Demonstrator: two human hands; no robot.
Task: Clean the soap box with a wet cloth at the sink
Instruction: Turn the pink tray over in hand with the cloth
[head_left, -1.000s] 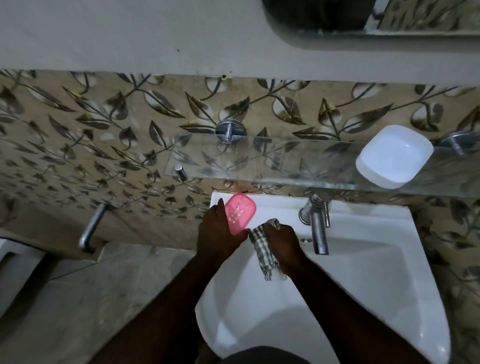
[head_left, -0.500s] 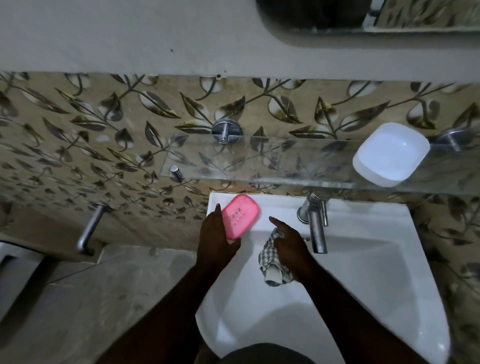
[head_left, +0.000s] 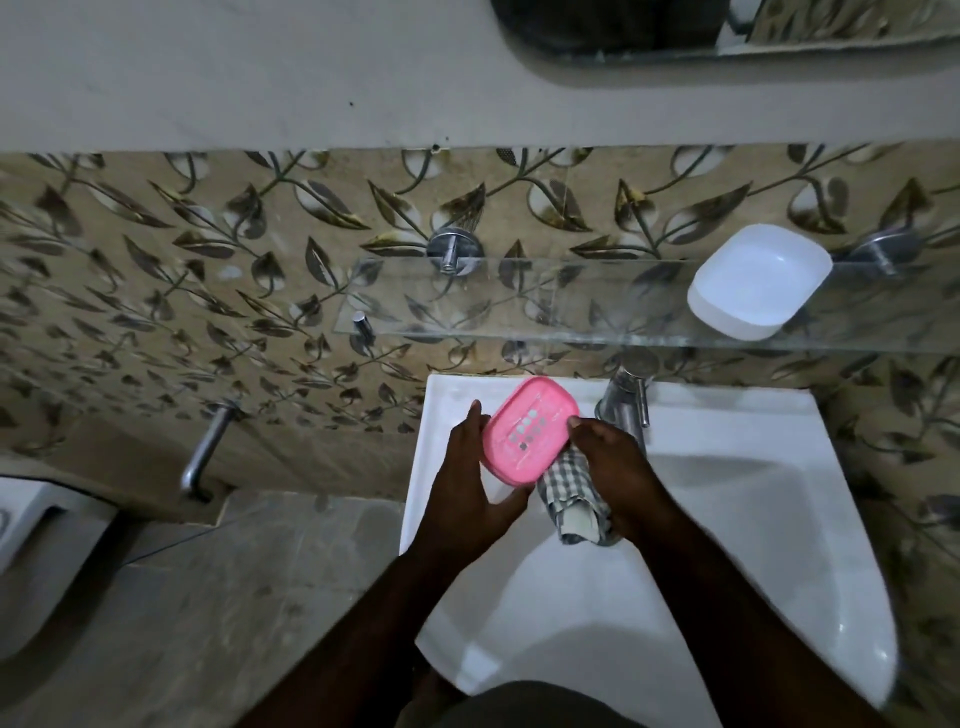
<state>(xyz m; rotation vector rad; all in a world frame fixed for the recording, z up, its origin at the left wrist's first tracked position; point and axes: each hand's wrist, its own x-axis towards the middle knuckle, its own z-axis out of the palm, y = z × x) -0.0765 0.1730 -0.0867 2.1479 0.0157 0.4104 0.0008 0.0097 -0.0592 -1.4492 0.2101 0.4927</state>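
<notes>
While the pink soap box (head_left: 530, 431) was held tilted above the far left corner of the white sink (head_left: 753, 519), the left hand (head_left: 467, 478) gripped its left and near edges. The right hand (head_left: 618, 473) clutched a checked cloth (head_left: 574, 499) bunched just beside the box's near right edge, one fingertip touching the rim. A white tray (head_left: 758, 280) sat on the glass shelf (head_left: 519, 301), far right.

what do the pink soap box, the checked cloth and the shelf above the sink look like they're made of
Pink soap box: probably moulded plastic, smooth with a slight sheen and neat drain holes.
Checked cloth: woven fabric, matte and soft; it folds and bunches.
Shelf: glass by the look, clear, since the leaf tiles show through it; clear acrylic can't be ruled out.
</notes>
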